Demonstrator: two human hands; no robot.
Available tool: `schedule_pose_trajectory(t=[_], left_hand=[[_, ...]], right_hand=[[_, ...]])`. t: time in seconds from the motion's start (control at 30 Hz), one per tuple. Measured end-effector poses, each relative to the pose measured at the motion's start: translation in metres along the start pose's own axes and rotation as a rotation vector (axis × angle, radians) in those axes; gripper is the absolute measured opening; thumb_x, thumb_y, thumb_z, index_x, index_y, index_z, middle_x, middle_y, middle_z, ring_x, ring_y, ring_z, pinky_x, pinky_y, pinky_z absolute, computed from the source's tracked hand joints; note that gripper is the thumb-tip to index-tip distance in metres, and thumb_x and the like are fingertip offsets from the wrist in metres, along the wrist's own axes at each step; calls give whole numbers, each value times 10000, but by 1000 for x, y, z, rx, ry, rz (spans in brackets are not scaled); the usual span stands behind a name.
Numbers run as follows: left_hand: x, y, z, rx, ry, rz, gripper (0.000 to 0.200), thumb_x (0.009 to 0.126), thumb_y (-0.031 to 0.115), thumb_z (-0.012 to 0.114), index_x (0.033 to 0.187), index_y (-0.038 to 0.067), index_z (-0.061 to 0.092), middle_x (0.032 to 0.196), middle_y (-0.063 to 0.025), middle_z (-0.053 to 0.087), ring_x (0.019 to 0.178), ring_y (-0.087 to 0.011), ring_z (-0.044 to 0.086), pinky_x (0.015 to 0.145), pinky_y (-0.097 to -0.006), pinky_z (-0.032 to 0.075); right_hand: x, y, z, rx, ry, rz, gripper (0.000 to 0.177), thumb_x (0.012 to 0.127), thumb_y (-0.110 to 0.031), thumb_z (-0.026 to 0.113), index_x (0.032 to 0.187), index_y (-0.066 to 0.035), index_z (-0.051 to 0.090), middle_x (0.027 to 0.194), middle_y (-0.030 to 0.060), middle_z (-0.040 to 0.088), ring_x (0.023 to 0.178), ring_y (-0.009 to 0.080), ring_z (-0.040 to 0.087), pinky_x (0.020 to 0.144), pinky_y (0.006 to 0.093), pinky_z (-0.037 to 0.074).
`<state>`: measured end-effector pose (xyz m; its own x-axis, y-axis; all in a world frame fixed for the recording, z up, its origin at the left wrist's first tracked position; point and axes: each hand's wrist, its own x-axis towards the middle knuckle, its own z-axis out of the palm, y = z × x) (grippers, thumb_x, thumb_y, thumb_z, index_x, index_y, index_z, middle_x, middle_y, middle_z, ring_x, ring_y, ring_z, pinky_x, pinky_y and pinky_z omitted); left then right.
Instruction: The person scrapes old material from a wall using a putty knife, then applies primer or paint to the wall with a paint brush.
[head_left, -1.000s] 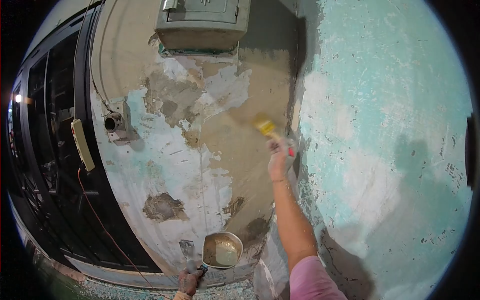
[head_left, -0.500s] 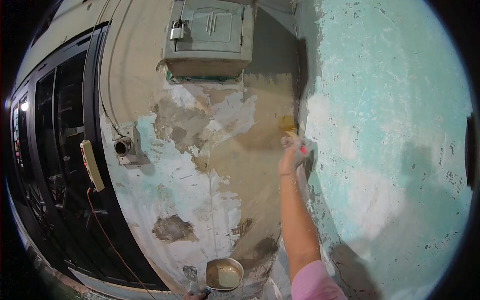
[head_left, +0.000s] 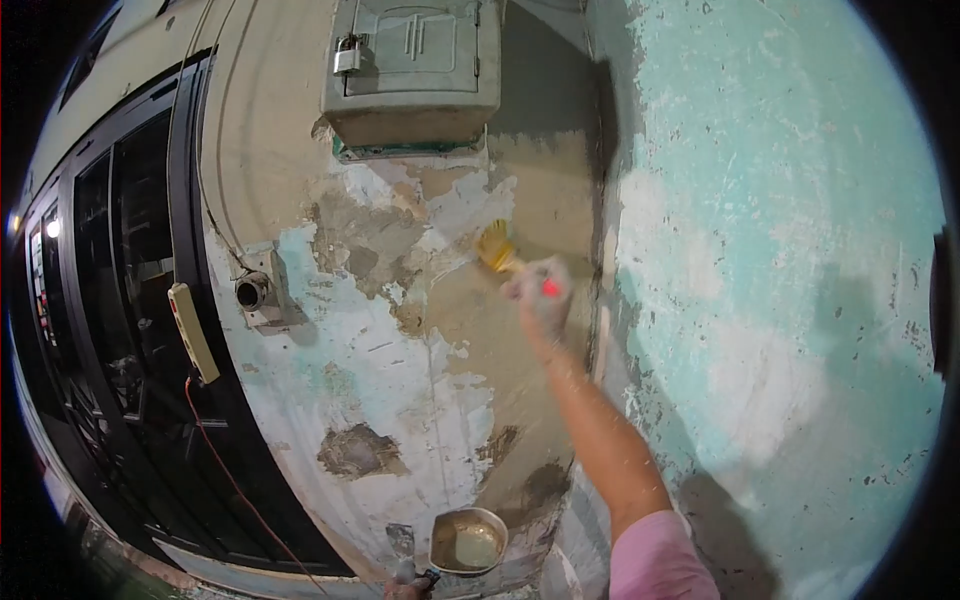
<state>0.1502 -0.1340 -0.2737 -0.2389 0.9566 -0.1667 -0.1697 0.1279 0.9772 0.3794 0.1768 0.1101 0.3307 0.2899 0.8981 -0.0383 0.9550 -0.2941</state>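
Note:
My right hand (head_left: 543, 295) is closed round the handle of a paintbrush (head_left: 496, 248) with yellow bristles. The bristles are at the wall (head_left: 540, 210), on the edge between tan coating and a white patch. Low in the view, my left hand (head_left: 407, 590) is partly cut off by the frame edge. It grips the dark handle of a small pan (head_left: 468, 540) with some liquid in it. A scraper (head_left: 401, 543) with a smeared metal blade stands up from the same hand.
A grey metal box (head_left: 412, 70) with a padlock hangs above. To the left are a pipe stub (head_left: 252, 292), a power strip (head_left: 194, 335) on a cord and a dark glazed door (head_left: 130, 300). A peeling turquoise wall (head_left: 770, 250) forms the corner at right.
My right hand has swept the paintbrush leftward from the corner, across the tan wall. My left hand still holds the pan and scraper; the view has shifted slightly.

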Motion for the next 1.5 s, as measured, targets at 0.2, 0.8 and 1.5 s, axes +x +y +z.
schedule_pose_trajectory(t=[0.2,0.8,1.5], left_hand=[[-3,10,2,54,30,31,248,835,349,725,760,122,659,576,24,516,452,-79,392,428,-263,304],[-13,30,18,-58,62,33,160,830,262,724,799,108,694,591,22,536,441,-75,395,416,-254,302],[5,50,40,64,216,178,131,834,113,643,908,7,620,673,-24,588,565,-104,540,501,-252,417]], right_hand=[[95,-7,-11,-153,446,27,115,891,-39,489,792,-64,544,609,59,602,565,147,606,527,298,479],[16,-19,20,167,-165,105,165,929,-115,549,781,-54,509,670,21,562,500,99,560,443,281,465],[-242,-49,-85,-580,-996,719,243,767,-215,638,717,0,535,670,226,577,657,423,579,626,481,458]])
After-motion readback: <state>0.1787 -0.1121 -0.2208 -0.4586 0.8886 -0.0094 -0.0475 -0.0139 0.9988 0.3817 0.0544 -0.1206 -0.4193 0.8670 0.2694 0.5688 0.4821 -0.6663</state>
